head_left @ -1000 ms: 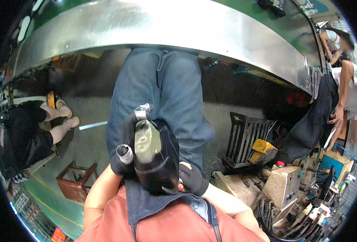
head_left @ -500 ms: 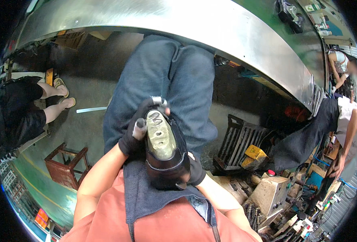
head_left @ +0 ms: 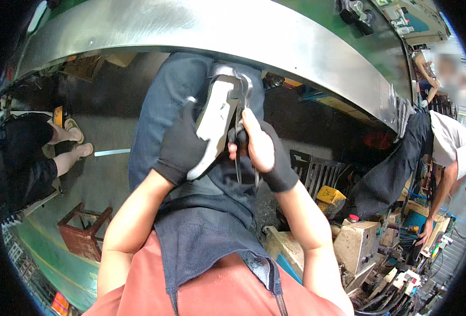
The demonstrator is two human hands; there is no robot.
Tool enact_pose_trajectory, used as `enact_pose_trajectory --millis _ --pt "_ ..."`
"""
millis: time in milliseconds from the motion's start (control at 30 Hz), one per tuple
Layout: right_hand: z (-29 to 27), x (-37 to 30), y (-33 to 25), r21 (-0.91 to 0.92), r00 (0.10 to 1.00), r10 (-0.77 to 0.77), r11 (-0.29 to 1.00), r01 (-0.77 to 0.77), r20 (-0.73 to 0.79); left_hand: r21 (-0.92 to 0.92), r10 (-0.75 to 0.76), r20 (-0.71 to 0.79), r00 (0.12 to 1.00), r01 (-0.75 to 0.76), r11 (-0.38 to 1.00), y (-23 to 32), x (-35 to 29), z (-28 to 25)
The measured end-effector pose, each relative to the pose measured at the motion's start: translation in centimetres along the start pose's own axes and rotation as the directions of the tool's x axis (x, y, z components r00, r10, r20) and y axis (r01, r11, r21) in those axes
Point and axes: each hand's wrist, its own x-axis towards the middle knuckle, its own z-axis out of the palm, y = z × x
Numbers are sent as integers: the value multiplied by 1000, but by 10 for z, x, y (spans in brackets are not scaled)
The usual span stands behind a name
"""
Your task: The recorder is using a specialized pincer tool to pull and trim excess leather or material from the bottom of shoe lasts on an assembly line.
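Observation:
A shoe (head_left: 215, 117) with a long white surface and a greyish far end lies over my lap, blurred by motion. My left hand (head_left: 184, 143), in a black glove, grips it along its left side. In my right hand (head_left: 266, 150), in a black fingerless glove, is a dark tool (head_left: 238, 171) with thin, handle-like arms, held against the shoe's right side. Its fingers are curled and the thumb points away from me. Blur hides the tool's exact kind and where its tip touches.
A shiny metal bench edge (head_left: 191, 26) runs beyond my knees, with a green surface behind it. A brown stool (head_left: 85, 230) stands at left, near a seated person's legs (head_left: 64, 142). At right are a black slatted rack (head_left: 317, 171), a yellow block (head_left: 331, 200), machinery (head_left: 356, 245) and other people.
The shoe has moved away from my belly to over my thighs. Its dark upper and pale, marked bottom gave way to a white surface. My right hand came up, now gripping the tool.

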Motion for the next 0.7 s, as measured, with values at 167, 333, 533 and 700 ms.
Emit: enact_pose_trajectory --millis 167,333,533,700 --pt "-27 7 5 136 994 104 985 -105 12 -634 -218 154 964 266 726 -34 2 -2" --pt "-64 7 43 -434 992 -100 892 123 76 102 207 -188 960 -191 976 -42 -30 32" --pt "-59 -15 10 -726 970 -51 653 213 239 238 212 182 960 -252 938 -32 -27 -3" --pt "-33 -23 -4 -974 967 -167 91 209 192 301 229 347 909 -339 891 -1 -19 -19"
